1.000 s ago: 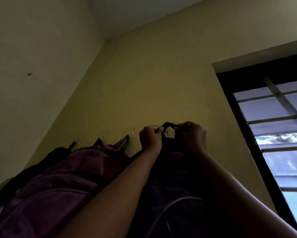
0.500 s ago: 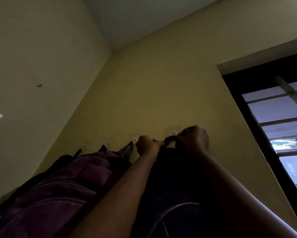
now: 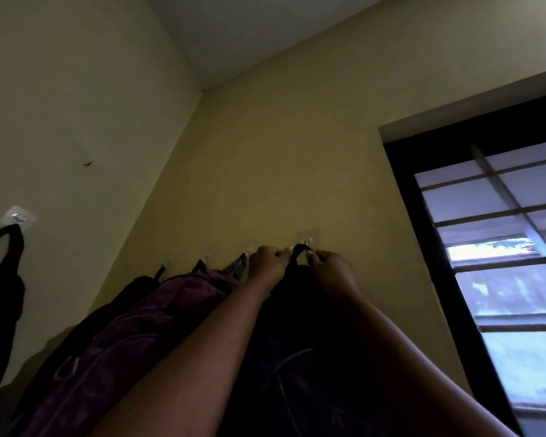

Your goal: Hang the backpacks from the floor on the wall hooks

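A dark backpack [image 3: 300, 342] hangs flat against the yellow wall in front of me. Its black top loop [image 3: 300, 249] sits at a clear adhesive wall hook [image 3: 306, 239]. My left hand [image 3: 270, 263] pinches the loop's left side and my right hand [image 3: 331, 268] pinches its right side. Whether the loop rests fully on the hook I cannot tell. To the left a purple backpack [image 3: 145, 323] hangs from another hook [image 3: 204, 258], with a black backpack [image 3: 129, 291] beyond it.
On the left wall a clear hook [image 3: 17, 216] carries a black bag [image 3: 0, 288] by its strap. A dark-framed barred window [image 3: 501, 247] fills the right side. An empty-looking hook with a grey strap [image 3: 241, 263] sits just left of my left hand.
The view has tilted and widened, bringing the left wall's hook and bag into sight. Both hands stay on the loop, which now reaches up to the hook.
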Demonstrator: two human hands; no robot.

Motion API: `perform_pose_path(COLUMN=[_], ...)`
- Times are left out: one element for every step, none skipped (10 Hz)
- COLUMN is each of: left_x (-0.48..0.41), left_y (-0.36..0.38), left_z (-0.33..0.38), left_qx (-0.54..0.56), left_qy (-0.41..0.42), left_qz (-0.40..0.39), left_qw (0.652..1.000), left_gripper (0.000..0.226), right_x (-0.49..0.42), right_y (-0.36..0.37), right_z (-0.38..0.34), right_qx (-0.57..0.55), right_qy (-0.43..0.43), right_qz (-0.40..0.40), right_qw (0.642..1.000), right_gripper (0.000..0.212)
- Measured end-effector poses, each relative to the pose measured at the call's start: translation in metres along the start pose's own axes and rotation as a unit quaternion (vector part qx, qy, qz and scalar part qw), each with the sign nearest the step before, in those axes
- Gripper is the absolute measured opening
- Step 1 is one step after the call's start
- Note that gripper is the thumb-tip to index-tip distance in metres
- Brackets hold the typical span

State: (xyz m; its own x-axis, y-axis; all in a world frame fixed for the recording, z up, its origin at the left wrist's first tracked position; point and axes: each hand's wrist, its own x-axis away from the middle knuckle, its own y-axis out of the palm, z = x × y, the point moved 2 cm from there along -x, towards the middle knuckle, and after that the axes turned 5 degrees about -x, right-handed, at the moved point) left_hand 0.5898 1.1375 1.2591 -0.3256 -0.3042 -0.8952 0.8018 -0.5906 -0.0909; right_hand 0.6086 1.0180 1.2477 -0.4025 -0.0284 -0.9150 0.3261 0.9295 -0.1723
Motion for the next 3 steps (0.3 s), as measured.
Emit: perform_pose_path(left_x=[0.013, 0.042, 0.060], left_y=[-0.007, -0.022, -0.045], left_z=[0.003, 0.005, 0.006], left_qx=[-0.001, 0.059, 0.136], left_qy=[-0.020, -0.043, -0.086], left_qz=[-0.016, -0.026, -0.025], left_qw=[1.000, 0.997, 0.987], left_gripper=[0.049, 0.044, 0.043], right_x=[0.014, 0.050, 0.075], right_y=[-0.006, -0.014, -0.013], right_z=[-0.009, -0.024, -0.044], right_qx=[-0.043, -0.084, -0.126], right_qy=[0.030, 0.054, 0.064], right_qz=[-0.014, 0.001, 0.028], right_qw=[0.999, 0.995, 0.990], right_gripper=[0.039, 0.037, 0.037])
